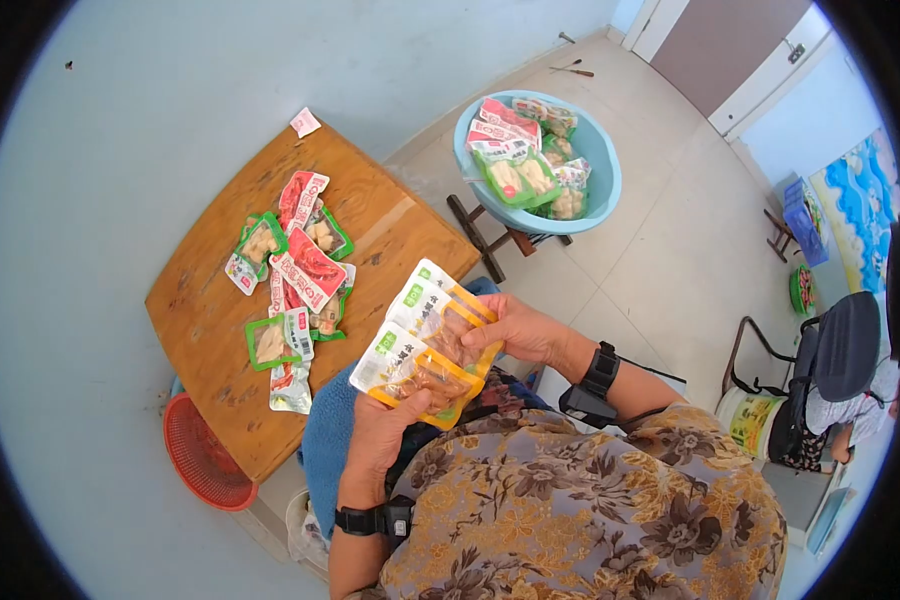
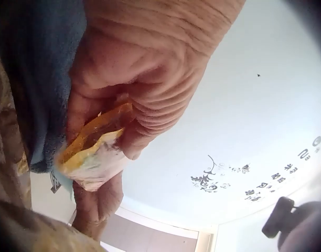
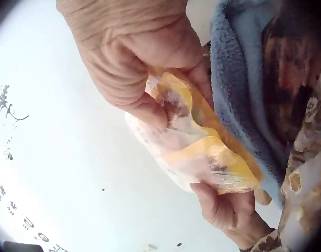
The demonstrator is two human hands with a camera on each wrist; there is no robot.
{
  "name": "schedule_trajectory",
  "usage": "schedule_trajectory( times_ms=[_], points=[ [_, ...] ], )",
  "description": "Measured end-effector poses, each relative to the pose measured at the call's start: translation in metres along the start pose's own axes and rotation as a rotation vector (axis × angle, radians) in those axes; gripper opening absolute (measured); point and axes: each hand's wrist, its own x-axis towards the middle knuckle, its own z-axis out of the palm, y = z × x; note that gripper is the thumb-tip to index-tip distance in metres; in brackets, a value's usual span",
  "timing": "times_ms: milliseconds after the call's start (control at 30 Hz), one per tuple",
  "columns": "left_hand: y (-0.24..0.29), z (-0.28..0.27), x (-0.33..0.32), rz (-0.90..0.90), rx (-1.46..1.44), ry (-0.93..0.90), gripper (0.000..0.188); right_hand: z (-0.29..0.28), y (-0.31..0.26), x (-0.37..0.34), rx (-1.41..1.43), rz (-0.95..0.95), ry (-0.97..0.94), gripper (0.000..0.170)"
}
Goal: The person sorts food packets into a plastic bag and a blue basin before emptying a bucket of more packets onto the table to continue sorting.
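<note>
Two yellow-edged snack packets (image 1: 417, 370), clear over brown food and with white printed tops, overlap side by side above my lap. My left hand (image 1: 382, 432) pinches the nearer packet at its lower edge, thumb on top. On the farther packet, my right hand (image 1: 526, 330) grips the right end, thumb over the front. In the left wrist view the yellow edge (image 2: 92, 134) sits between thumb and fingers. The right wrist view has both hands on the yellow-edged packets (image 3: 202, 152). A blue towel (image 1: 330, 440) lies under them on my lap.
Red-and-white and green packets (image 1: 315, 268) lie piled on the wooden table (image 1: 205, 330) at left. A blue basin (image 1: 605, 170) of more packets stands on a stool beyond it. A red basket (image 1: 195, 465) sits below the table's corner. Another person (image 1: 860, 395) is at far right near a black chair (image 1: 850, 340).
</note>
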Motion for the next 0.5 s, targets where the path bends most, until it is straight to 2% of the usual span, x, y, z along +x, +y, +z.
schedule_trajectory(
  times_ms=[100,233,300,333,400,500],
  points=[
    [-0.001,0.003,0.003,0.059,-0.001,0.015,0.049,-0.002,0.003,0.004,0.079,0.029,0.000,0.048],
    [0.003,0.000,0.002,-0.010,-0.081,0.037,0.046,-0.005,0.018,0.004,0.193,0.059,-0.050,0.051],
    [0.003,0.001,0.001,-0.018,-0.117,0.052,0.045,0.004,0.024,-0.001,0.399,0.001,-0.124,0.059],
    [0.003,0.002,0.001,-0.013,-0.157,0.060,0.044,0.010,0.027,-0.002,0.400,0.002,-0.124,0.059],
    [0.002,0.004,0.001,-0.009,-0.198,0.068,0.043,0.025,0.030,-0.005,0.543,-0.120,-0.188,0.067],
    [0.002,0.005,0.002,0.022,-0.163,0.108,0.044,0.034,0.032,-0.008,0.567,-0.121,-0.177,0.072]
  ],
)
